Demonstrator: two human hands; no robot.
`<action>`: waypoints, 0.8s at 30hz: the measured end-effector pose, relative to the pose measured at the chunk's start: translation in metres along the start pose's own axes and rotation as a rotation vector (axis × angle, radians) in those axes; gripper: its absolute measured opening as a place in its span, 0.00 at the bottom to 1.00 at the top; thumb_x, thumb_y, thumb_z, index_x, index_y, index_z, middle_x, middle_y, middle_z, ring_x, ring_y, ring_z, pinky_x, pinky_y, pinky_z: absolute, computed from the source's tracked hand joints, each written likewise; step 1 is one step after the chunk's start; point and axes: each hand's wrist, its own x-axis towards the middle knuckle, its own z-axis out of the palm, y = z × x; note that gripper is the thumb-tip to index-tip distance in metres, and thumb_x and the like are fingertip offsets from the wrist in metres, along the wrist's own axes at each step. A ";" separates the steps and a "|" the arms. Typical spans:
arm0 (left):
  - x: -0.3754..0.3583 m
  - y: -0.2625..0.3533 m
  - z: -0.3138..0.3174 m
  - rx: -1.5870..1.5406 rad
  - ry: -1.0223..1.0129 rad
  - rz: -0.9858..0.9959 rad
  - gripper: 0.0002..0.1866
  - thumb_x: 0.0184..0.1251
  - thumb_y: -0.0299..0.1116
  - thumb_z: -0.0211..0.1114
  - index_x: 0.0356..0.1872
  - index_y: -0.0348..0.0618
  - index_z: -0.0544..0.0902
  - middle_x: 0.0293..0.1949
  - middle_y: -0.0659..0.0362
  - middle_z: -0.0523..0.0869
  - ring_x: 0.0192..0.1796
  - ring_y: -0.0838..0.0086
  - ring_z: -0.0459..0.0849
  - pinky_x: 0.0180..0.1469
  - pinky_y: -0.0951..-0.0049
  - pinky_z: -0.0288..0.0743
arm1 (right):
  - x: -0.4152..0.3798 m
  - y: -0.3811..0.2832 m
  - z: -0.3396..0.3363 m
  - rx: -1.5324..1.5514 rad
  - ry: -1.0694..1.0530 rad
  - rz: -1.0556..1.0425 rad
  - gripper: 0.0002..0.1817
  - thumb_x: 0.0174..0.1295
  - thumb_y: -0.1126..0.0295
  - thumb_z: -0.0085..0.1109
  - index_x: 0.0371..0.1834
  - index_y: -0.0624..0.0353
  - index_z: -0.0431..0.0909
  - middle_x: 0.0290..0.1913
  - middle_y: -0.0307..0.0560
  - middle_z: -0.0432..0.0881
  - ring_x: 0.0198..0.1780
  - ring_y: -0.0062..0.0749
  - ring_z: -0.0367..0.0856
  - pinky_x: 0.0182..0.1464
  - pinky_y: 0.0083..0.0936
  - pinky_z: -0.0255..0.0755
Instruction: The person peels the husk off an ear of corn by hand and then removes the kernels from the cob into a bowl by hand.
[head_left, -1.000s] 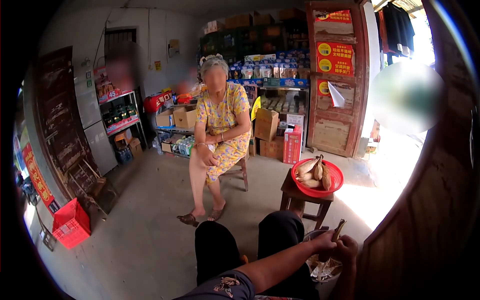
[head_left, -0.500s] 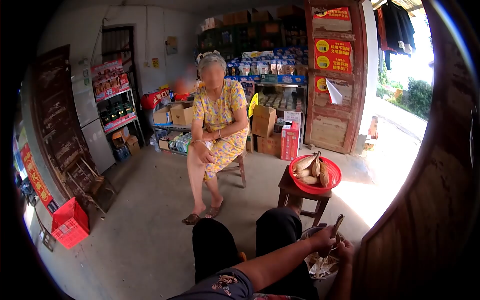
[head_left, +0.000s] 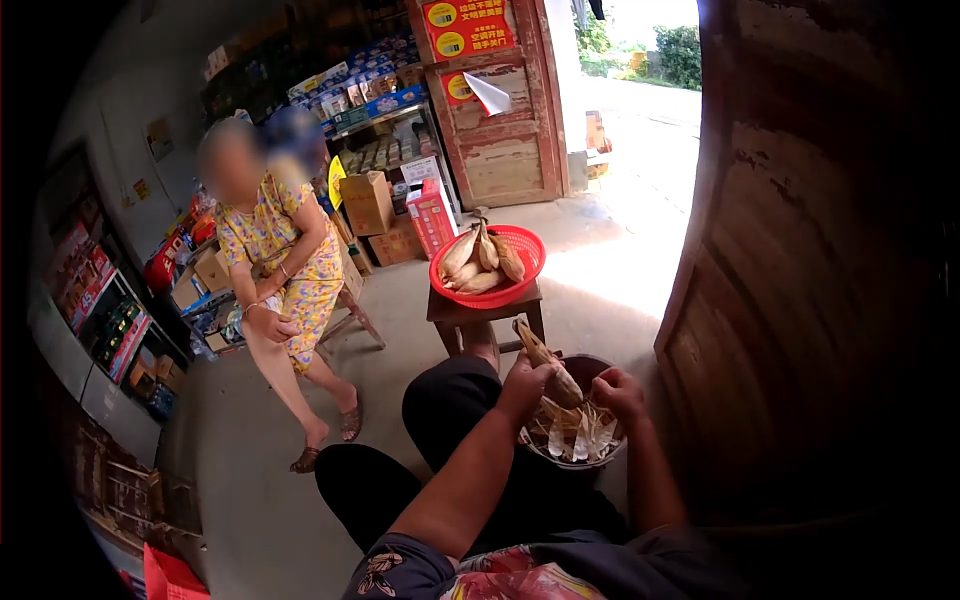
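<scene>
My left hand [head_left: 525, 390] is wrapped round a dried corn ear [head_left: 566, 390], which slants over a bucket [head_left: 572, 466] between my knees and the wooden door. Just right of the ear, my right hand [head_left: 621, 394] is closed, its fingertips curled together; what they pinch, if anything, is too small to make out. Pale strips of husk [head_left: 582, 436] lie inside the bucket below both hands. Beyond it, a red plastic basket [head_left: 541, 266] holds several corn ears [head_left: 480, 264] with husks on.
The basket rests on a small wooden stool [head_left: 443, 311]. A person in a yellow flowered dress [head_left: 318, 300] sits at the left. Cardboard boxes [head_left: 367, 204] and stocked shelves stand behind. A wooden door [head_left: 750, 270] rises close on my right, beside a sunlit doorway.
My view has swung right and down, so the bucket and hands show more fully. My right hand has moved apart from the corn ear, which my left hand still grips.
</scene>
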 end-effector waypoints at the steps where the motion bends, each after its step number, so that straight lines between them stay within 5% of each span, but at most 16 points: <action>1: -0.001 0.001 0.001 0.023 -0.008 -0.001 0.15 0.64 0.25 0.60 0.51 0.39 0.71 0.44 0.56 0.81 0.47 0.71 0.81 0.54 0.71 0.74 | -0.011 -0.048 0.001 0.193 -0.061 0.019 0.10 0.63 0.66 0.62 0.38 0.62 0.81 0.30 0.39 0.83 0.31 0.21 0.79 0.35 0.21 0.74; 4: -0.006 0.009 0.009 0.101 -0.041 -0.029 0.17 0.63 0.25 0.60 0.53 0.38 0.71 0.45 0.56 0.80 0.48 0.71 0.80 0.54 0.71 0.74 | -0.030 -0.108 0.002 0.368 -0.179 -0.010 0.10 0.67 0.66 0.59 0.44 0.61 0.81 0.35 0.40 0.83 0.34 0.19 0.79 0.36 0.18 0.74; 7: -0.009 0.011 0.012 0.149 -0.105 -0.055 0.18 0.62 0.25 0.60 0.54 0.38 0.72 0.45 0.58 0.81 0.48 0.72 0.80 0.55 0.73 0.73 | -0.036 -0.125 0.003 0.168 -0.378 -0.259 0.13 0.68 0.68 0.59 0.50 0.66 0.80 0.43 0.41 0.83 0.46 0.20 0.78 0.51 0.19 0.72; 22: -0.011 0.016 0.013 0.192 -0.365 -0.044 0.25 0.61 0.24 0.61 0.61 0.38 0.71 0.51 0.58 0.81 0.54 0.73 0.78 0.60 0.74 0.70 | -0.037 -0.126 -0.004 0.255 -0.411 -0.216 0.08 0.66 0.70 0.60 0.42 0.64 0.81 0.36 0.36 0.81 0.38 0.18 0.77 0.43 0.18 0.73; 24: -0.015 0.021 0.018 0.214 -0.373 -0.038 0.20 0.53 0.25 0.60 0.51 0.37 0.77 0.43 0.60 0.82 0.47 0.75 0.80 0.51 0.75 0.74 | -0.038 -0.125 -0.005 0.181 -0.395 -0.212 0.08 0.65 0.70 0.61 0.42 0.64 0.81 0.36 0.36 0.81 0.37 0.18 0.77 0.43 0.18 0.73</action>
